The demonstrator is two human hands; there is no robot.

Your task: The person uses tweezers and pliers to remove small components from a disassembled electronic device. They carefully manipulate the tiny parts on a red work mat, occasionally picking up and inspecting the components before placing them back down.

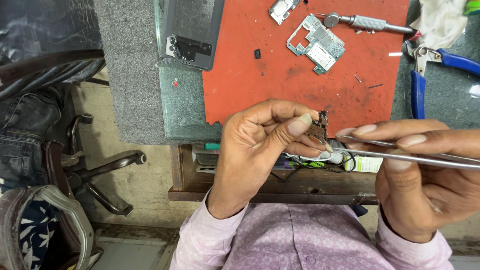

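Your right hand (pixel 427 171) is nearest, its fingers closed on a pair of metal tweezers (pixel 411 153) whose tips reach toward a small circuit board piece (pixel 318 128). Your left hand (pixel 267 144) is closed too, pinching that piece between thumb and fingertips, above the near edge of the red mat (pixel 281 85) and just over the open drawer (pixel 263 182) below the bench.

That piece looks light, thin and stiff, and likely brittle, with tiny parts that could chip. You would do best to hold it by its bare edges, as you are, and keep the tweezer tips gentle and off the face. It is small enough to slip and drop into the drawer or onto your lap.

Farther back on the mat lie a larger green circuit board (pixel 316 43), a second board part (pixel 286 4), a metal screwdriver (pixel 369 23) and a small black part (pixel 257 53). A phone frame (pixel 191 27) rests at the mat's left edge. Blue-handled pliers (pixel 440 69) and a cloth (pixel 438 11) sit at the right. Nothing stands between your hands; a chair (pixel 55 173) is at your left.
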